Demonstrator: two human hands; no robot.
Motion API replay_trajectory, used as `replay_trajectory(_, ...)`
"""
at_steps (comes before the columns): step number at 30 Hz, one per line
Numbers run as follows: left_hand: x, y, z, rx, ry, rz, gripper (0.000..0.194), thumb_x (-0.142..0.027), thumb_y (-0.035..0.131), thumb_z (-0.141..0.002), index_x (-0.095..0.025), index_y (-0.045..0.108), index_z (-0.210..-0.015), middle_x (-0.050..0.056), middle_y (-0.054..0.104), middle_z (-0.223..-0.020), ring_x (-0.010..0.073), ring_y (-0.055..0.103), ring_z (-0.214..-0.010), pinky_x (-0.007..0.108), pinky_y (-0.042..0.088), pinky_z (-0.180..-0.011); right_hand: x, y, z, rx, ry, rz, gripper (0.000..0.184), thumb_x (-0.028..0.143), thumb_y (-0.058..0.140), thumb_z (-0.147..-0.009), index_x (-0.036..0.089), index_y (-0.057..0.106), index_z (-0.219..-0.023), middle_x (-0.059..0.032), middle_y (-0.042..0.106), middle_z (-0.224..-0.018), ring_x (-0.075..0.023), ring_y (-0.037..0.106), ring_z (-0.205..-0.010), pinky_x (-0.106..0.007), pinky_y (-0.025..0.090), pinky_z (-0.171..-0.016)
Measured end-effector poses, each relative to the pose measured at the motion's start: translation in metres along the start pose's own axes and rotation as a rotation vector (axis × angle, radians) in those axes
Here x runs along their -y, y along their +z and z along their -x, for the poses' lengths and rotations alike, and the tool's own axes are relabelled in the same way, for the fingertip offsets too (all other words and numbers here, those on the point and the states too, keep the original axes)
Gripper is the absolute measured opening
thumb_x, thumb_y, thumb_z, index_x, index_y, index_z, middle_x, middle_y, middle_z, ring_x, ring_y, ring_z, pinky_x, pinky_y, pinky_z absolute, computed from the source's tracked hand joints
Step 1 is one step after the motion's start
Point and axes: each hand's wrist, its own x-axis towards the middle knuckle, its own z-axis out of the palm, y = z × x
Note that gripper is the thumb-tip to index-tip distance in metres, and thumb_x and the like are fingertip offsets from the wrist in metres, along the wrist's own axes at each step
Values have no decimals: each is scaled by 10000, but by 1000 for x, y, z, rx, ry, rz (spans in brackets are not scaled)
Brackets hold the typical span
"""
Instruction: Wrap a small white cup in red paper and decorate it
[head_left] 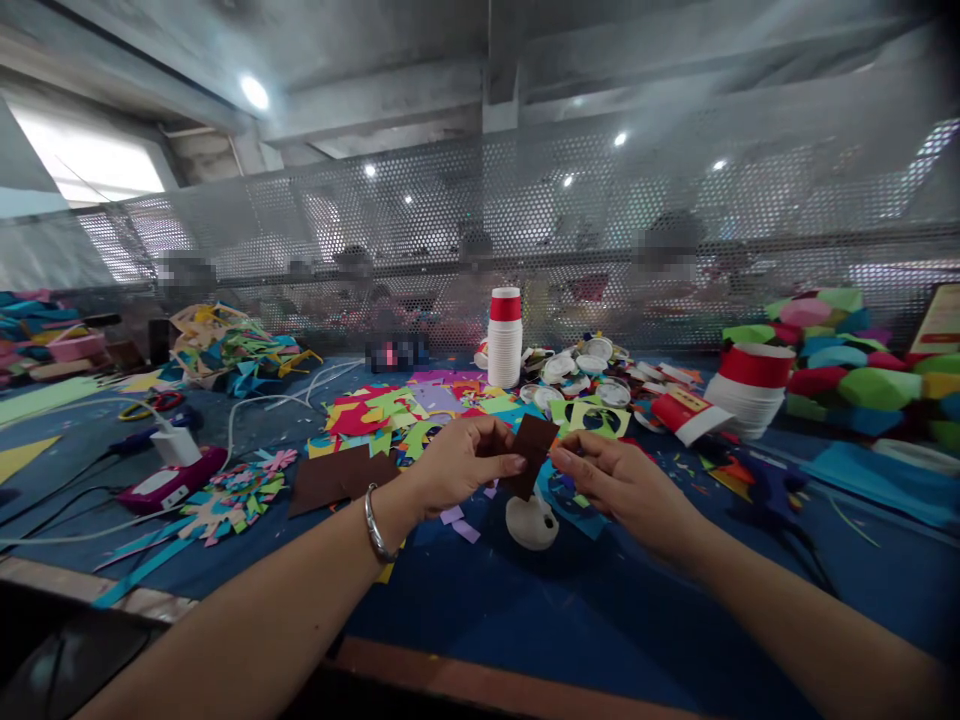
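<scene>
My left hand (459, 462) pinches a small dark brown piece of paper (531, 452), thumb and fingers closed on its left side. My right hand (616, 482) meets it from the right, fingertips closed on the paper's right edge. A silver bangle sits on my left wrist. Both hands hover above a blue table (525, 610). Just below the paper stands a small white object (531, 522), shape unclear. More brown paper (341, 478) lies flat to the left of my left hand.
Colourful paper scraps (390, 412) litter the table behind my hands. A stack of red-and-white paper cups (505, 338) stands at the back; more cups (739, 395) lie to the right. A glue gun (776, 492) rests at right. Perforated metal screen (600, 230) closes off the far side.
</scene>
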Motion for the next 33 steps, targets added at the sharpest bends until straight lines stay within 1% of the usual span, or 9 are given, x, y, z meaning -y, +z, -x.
replay_trajectory(6,-1,0,1,33,-16,21,263,-301,776,-721,-152,595,-839,31,645,-778,140,607,-698,301,455,-683,1,0,3,26,13,-37,369,577,572,-884,209,578,-916,85,274,-578,-79,194,-496,-217,141,-428)
replay_trajectory(12,-1,-1,1,16,-14,-5,225,-262,769,-724,-150,605,-828,13,643,-735,120,601,-657,276,461,-657,4,0,2,43,16,-42,370,573,561,-895,205,582,-925,86,269,-582,-76,183,-493,-222,132,-428)
replay_trajectory(17,-3,1,2,54,-58,85,267,-278,790,-700,-127,620,-838,38,679,-722,166,661,-649,330,523,-681,6,0,3,58,15,-32,373,562,596,-877,192,585,-920,88,284,-584,-68,195,-486,-219,135,-425)
replay_trajectory(19,-4,2,3,64,-71,102,289,-303,801,-690,-120,627,-831,40,687,-715,172,671,-639,332,531,-677,6,-1,3,60,19,-35,372,553,605,-875,185,584,-922,90,290,-584,-64,206,-486,-215,142,-426)
replay_trajectory(23,-5,3,3,34,-88,74,307,-325,813,-675,-116,644,-824,37,693,-707,158,660,-632,306,516,-666,8,0,2,66,24,-51,380,551,603,-877,174,581,-922,98,275,-572,-59,188,-479,-217,130,-423)
replay_trajectory(26,-5,3,2,-2,-89,35,250,-280,803,-684,-119,653,-801,32,689,-701,137,642,-636,270,482,-646,8,0,1,57,28,-49,385,559,596,-877,175,568,-893,96,280,-574,-58,193,-479,-220,126,-422)
replay_trajectory(30,-5,2,2,-22,-93,63,191,-222,801,-679,-128,648,-743,-3,663,-663,92,592,-598,232,450,-623,6,1,1,45,38,-44,381,564,579,-889,184,550,-865,95,269,-579,-60,191,-486,-221,132,-426)
replay_trajectory(33,-5,1,2,-8,-103,77,186,-213,805,-672,-128,652,-733,-7,661,-661,94,592,-604,230,446,-618,3,2,0,59,31,-72,374,561,573,-896,187,551,-895,95,262,-586,-64,180,-496,-224,131,-433)
